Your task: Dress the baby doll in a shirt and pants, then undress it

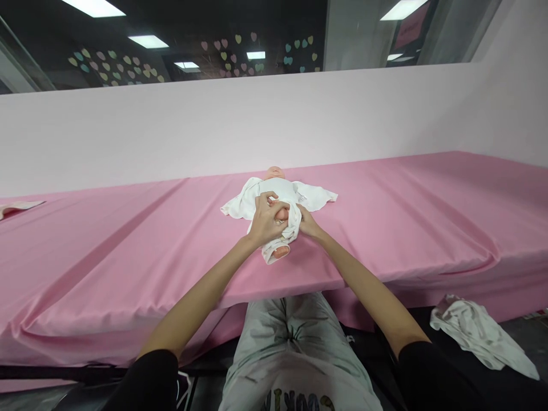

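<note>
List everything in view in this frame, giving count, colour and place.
pink cover: 1, pink, across the middle
doll: 1, peach, on the cover
garment: 1, white, around the doll
flat item: 1, pale, left edge, kind unclear
crumpled cloth: 1, white, lower right
wall: 1, white, behind the cover
glass: dark, above the wall
hearts: many, pastel, upper background
light panels: several, white, top
trousers: 1 pair, pale grey, bottom centre
sleeves: 2, black, bottom
hands: 2, bare; left around the doll's lower body, right at the garment's side
</note>
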`<control>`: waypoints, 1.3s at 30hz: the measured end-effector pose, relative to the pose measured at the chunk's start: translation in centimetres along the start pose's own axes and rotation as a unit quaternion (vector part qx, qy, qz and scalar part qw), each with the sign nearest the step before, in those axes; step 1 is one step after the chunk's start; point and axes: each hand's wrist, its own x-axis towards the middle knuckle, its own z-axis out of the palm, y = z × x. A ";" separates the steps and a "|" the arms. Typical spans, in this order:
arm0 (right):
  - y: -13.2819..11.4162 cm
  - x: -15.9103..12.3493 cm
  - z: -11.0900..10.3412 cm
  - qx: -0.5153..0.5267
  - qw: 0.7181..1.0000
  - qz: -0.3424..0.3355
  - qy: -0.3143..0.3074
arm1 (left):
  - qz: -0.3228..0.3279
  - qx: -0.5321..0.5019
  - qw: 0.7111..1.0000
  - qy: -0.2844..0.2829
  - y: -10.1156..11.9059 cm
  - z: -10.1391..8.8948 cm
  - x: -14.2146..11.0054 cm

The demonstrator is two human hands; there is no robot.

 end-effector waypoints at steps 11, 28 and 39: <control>-1.8 0.2 -0.8 0.099 0.991 0.080 0.046 | -0.010 -0.058 0.991 -0.121 -0.2 -1.3 1.5; -4.3 -0.4 -0.7 0.260 0.941 0.216 0.011 | 0.027 0.092 0.993 -0.064 -0.4 -2.2 0.0; -1.8 0.4 -4.1 0.161 0.933 0.296 -0.129 | 0.139 0.120 0.983 -0.028 -0.4 -1.7 -1.1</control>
